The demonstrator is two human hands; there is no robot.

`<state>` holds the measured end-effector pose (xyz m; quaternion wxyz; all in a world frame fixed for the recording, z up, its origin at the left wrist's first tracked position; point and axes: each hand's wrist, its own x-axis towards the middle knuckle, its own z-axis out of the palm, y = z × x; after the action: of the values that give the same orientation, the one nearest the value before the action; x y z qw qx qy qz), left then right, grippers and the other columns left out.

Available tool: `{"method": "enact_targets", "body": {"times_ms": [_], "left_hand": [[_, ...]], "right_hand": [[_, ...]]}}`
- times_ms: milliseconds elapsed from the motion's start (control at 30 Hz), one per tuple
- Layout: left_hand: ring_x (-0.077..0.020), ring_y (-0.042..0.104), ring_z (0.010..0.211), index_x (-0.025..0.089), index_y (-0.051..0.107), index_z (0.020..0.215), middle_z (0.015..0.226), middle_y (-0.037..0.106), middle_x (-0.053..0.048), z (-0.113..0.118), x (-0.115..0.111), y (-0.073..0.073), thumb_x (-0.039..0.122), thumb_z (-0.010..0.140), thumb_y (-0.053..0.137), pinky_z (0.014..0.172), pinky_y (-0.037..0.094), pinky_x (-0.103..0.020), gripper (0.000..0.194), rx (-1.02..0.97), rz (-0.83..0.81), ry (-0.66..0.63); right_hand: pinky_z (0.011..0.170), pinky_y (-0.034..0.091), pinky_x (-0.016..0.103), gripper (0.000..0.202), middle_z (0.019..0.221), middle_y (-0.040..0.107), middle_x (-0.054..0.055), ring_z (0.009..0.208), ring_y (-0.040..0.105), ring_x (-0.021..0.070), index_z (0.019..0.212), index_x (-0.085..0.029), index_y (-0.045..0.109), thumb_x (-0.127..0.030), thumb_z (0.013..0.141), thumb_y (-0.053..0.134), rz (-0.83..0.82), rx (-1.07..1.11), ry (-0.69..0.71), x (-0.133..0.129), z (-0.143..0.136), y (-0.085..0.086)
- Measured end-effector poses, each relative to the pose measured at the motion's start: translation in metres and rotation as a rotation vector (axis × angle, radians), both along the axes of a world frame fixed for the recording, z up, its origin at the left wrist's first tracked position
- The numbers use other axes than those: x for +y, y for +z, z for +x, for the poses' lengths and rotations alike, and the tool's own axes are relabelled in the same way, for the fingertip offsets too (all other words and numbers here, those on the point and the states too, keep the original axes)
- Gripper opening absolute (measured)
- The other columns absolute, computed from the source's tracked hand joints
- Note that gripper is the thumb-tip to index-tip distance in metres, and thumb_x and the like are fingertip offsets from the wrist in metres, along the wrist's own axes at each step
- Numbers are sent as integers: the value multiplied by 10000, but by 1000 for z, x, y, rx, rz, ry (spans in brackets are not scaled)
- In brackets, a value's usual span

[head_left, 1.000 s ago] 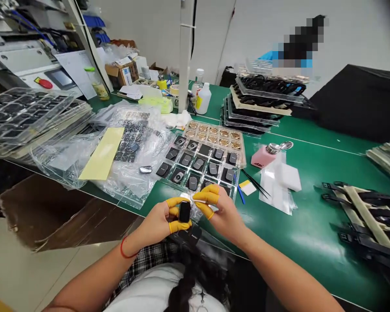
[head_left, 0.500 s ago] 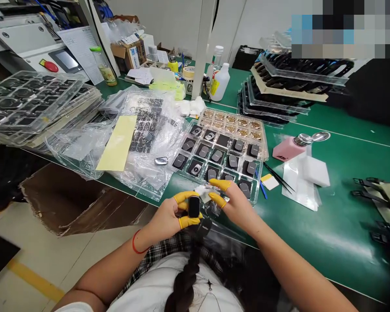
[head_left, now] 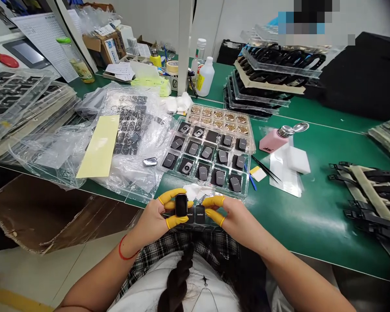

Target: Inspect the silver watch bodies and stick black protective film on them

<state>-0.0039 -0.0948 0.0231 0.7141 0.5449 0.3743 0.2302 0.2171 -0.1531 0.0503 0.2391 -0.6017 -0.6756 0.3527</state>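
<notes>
Near the table's front edge my left hand point(head_left: 160, 214), in yellow finger covers, grips a dark-screened watch body point(head_left: 181, 205). Just right of it, my right hand point(head_left: 225, 214) has its yellow-covered thumb and forefinger at the edge of a black "hello!" piece point(head_left: 199, 214); whether they grip it is unclear. Another such piece lies between this one and the watch, partly hidden. White wipes point(head_left: 195, 190) lie behind the hands. Beyond them, a clear tray point(head_left: 178, 177) holds several watch bodies and dark pieces in compartments.
A tray of gold parts point(head_left: 249, 138) sits behind. Plastic bags and a yellow sheet point(head_left: 99, 147) lie left. To the right are a pink bottle point(head_left: 273, 141), tweezers point(head_left: 266, 169), a white block point(head_left: 299, 159), and black straps point(head_left: 380, 190). Stacked trays point(head_left: 256, 99) stand at the back.
The view has shifted, with table objects appearing further left. My right hand has moved from above the wipes down to the black "hello!" pieces. My left hand still holds the watch.
</notes>
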Motion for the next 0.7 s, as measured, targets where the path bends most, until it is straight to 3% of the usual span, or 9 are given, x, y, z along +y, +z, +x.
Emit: {"method": "enact_targets", "body": {"times_ms": [100, 200, 300, 467, 700], "left_hand": [[-226, 667, 1042, 192, 481, 1274, 1076, 724, -86, 0, 2, -2, 320, 712, 782, 902, 527, -316, 650, 42, -1, -3], [-236, 665, 1041, 197, 481, 1281, 1058, 729, -81, 3, 3, -4, 331, 716, 776, 906, 518, -335, 651, 82, 0, 2], [-236, 684, 963, 189, 504, 1272, 999, 739, -74, 9, 1, -4, 320, 700, 786, 828, 533, -318, 651, 54, -32, -42], [-188, 682, 838, 197, 519, 1287, 921, 740, -43, 18, -4, -1, 298, 701, 786, 761, 524, -279, 652, 30, -50, -125], [-203, 678, 879, 202, 532, 1287, 941, 739, -48, 20, -4, 4, 284, 706, 779, 803, 524, -303, 637, 46, -40, -136]], "right_hand": [[836, 452, 399, 118, 987, 679, 39, 929, 609, 218, 888, -235, 646, -168, 876, 549, 206, -52, 10, -6, -4, 3], [871, 437, 376, 98, 981, 653, 26, 949, 589, 187, 861, -240, 624, -188, 895, 548, 269, 98, -18, -6, -5, 11], [889, 435, 360, 68, 1008, 635, 23, 972, 583, 178, 810, -233, 601, -248, 875, 588, 151, 333, -120, 1, -6, 17], [964, 402, 397, 228, 1115, 615, 47, 1041, 566, 205, 708, -204, 569, -382, 835, 634, -160, 601, -165, 17, -13, 10], [926, 431, 377, 222, 965, 636, 36, 951, 581, 188, 736, -205, 564, -386, 849, 625, -201, 661, -106, 20, -14, 0]]}}
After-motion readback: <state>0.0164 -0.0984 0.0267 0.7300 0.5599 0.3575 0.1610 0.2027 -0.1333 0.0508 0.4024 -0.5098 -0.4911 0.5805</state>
